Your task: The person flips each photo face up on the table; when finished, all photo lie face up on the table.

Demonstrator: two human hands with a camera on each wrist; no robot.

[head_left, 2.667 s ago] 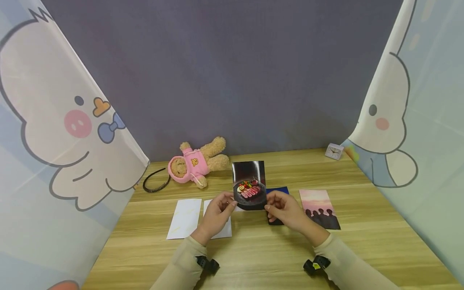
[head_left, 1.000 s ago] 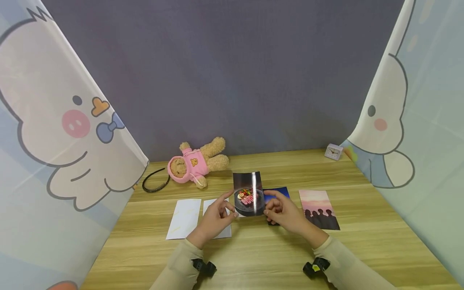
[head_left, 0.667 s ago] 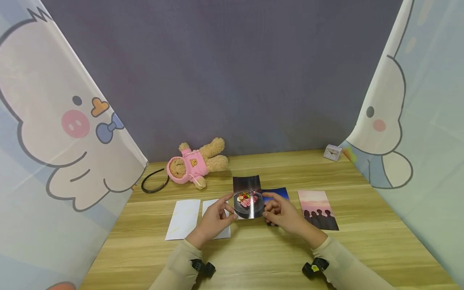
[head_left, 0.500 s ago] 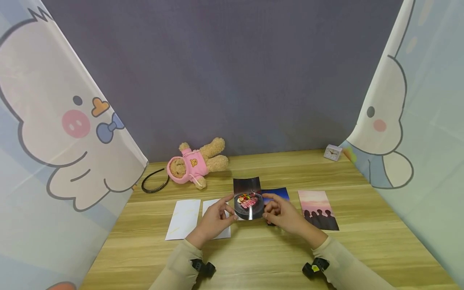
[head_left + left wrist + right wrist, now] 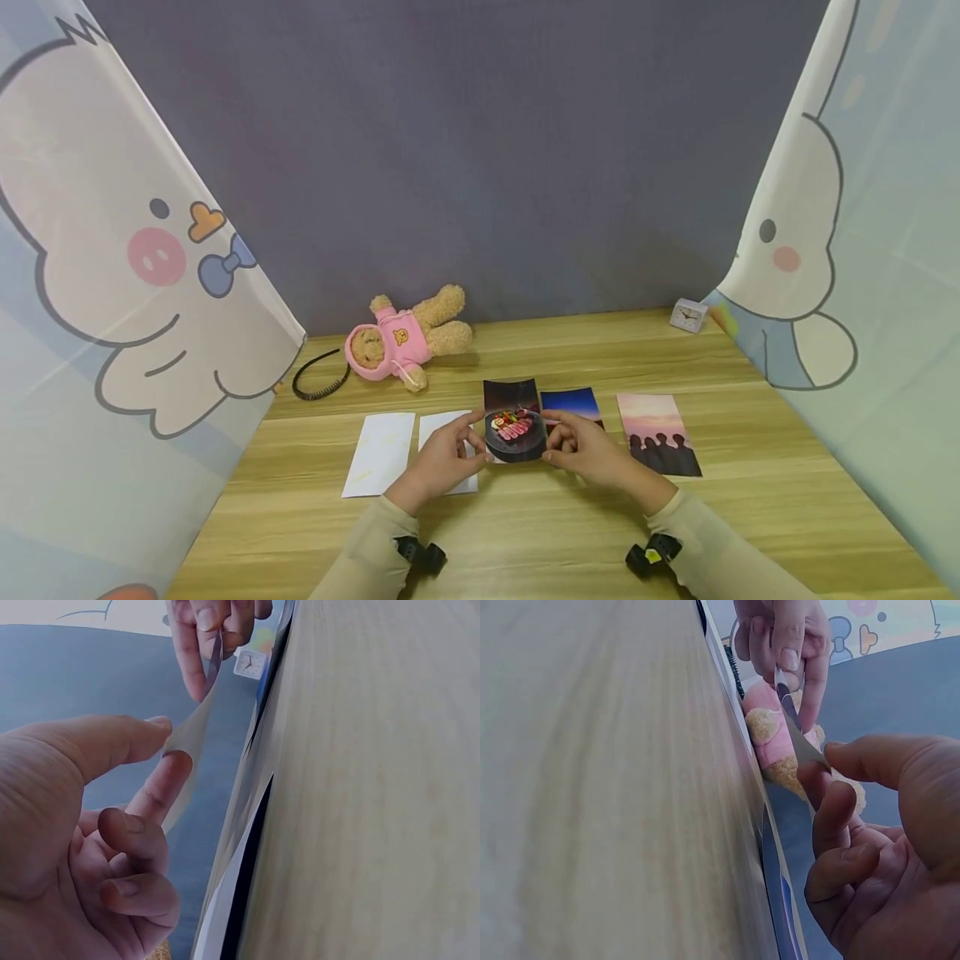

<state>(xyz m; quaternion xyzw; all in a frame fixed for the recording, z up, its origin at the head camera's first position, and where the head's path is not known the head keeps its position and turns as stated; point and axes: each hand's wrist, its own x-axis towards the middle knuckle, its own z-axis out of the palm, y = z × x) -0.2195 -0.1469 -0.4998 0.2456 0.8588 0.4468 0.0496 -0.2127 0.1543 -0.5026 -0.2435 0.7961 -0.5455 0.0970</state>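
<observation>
A glossy photo of sliced meat on a dark plate [image 5: 514, 423] is held above the table between both hands. My left hand [image 5: 444, 461] pinches its left edge between thumb and index finger, as the left wrist view also shows. On the opposite edge, my right hand [image 5: 587, 451] pinches with thumb and index finger, the other fingers curled. The photo bends slightly in the left wrist view. Partly behind the right hand lies a blue night-sky photo [image 5: 572, 406]. Under the left hand is a white sheet [image 5: 459, 483], partly covered.
Another white sheet [image 5: 380, 454] lies at the left, and a pink sunset photo [image 5: 658, 435] at the right. Behind them are a teddy bear in a pink hoodie [image 5: 405, 337], a black headband [image 5: 321, 390] and a small white clock [image 5: 687, 316]. A grey curtain [image 5: 465, 167] closes the back.
Both hands have lowered the meat photo toward the table and tilted it flatter. The glare on it has faded. More of the blue photo shows beside it.
</observation>
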